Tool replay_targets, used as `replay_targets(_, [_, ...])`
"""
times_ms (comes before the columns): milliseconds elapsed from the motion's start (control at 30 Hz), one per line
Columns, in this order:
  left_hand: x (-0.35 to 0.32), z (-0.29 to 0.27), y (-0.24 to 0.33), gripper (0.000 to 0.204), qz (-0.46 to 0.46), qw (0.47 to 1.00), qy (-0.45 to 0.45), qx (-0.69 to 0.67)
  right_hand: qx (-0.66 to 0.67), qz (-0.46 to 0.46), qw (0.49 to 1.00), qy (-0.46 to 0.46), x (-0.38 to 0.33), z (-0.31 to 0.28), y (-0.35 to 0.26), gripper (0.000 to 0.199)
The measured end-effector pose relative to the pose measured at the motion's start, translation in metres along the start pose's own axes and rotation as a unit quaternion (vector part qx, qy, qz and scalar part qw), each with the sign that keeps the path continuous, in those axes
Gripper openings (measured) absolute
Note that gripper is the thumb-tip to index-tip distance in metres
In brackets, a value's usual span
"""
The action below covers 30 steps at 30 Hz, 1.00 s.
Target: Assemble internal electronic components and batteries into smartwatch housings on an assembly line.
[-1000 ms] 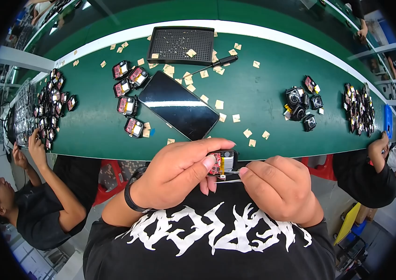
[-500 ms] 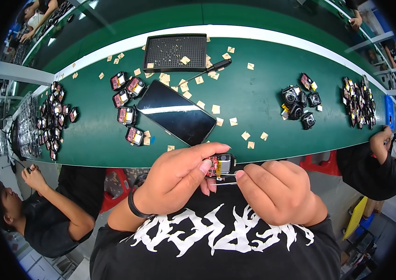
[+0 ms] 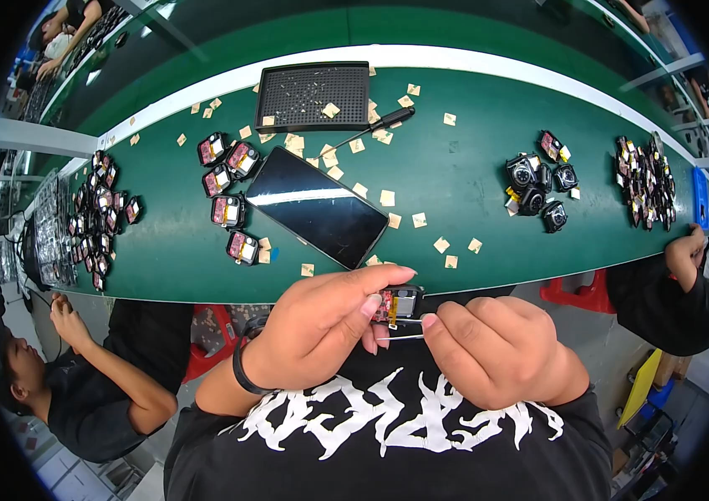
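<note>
Just off the table's near edge, my left hand (image 3: 308,321) grips an opened smartwatch case (image 3: 405,302) between thumb and fingers. A red circuit board, a silvery block and a bit of yellow tape show inside it. My right hand (image 3: 492,346) is closed around metal tweezers (image 3: 401,337), whose two thin prongs point left. One prong lies along the lower edge of the watch case, near a small white piece; the other is below it. Whether the tips touch anything inside is hidden by my left fingers.
A dark-screened phone (image 3: 321,204) lies on the green table (image 3: 455,167) ahead, near a screwdriver (image 3: 396,116) and a black tray (image 3: 313,117). Small beige squares are scattered around. Opened watches (image 3: 228,212) stand left, others (image 3: 530,199) right. People sit at both sides.
The view has shifted slightly. My hands keep the same grips on the watch case and tweezers, with only a slight movement of the tweezers.
</note>
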<state>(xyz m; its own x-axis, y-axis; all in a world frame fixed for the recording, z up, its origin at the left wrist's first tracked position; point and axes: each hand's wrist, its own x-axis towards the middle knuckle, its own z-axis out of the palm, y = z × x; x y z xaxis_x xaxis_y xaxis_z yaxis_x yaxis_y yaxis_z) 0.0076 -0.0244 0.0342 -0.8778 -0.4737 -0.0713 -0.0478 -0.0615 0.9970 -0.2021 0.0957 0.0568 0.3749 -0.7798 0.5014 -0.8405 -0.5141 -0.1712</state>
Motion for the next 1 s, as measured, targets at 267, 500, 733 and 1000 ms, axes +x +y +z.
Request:
replay_targets(267, [0.001, -0.002, 0.000, 0.034, -0.002, 1.000, -0.005, 0.023, -0.012, -0.012, 0.999, -0.032, 0.001, -0.001, -0.001, 0.019])
replay_targets(500, [-0.003, 0.000, -0.004, 0.033, -0.038, 0.997, 0.064, -0.017, -0.030, -0.005, 0.999, -0.011, 0.002, 0.004, 0.005, 0.016])
replay_targets(733, [-0.004, -0.009, -0.005, 0.030, -0.074, 0.996, 0.052, 0.006, -0.012, 0.055, 0.998, 0.019, -0.007, 0.006, 0.010, 0.017])
replay_targets(1000, [-0.002, -0.007, -0.002, 0.036, -0.115, 0.987, 0.062, -0.095, 0.024, 0.064, 0.997, 0.022, 0.000, 0.010, 0.005, 0.018])
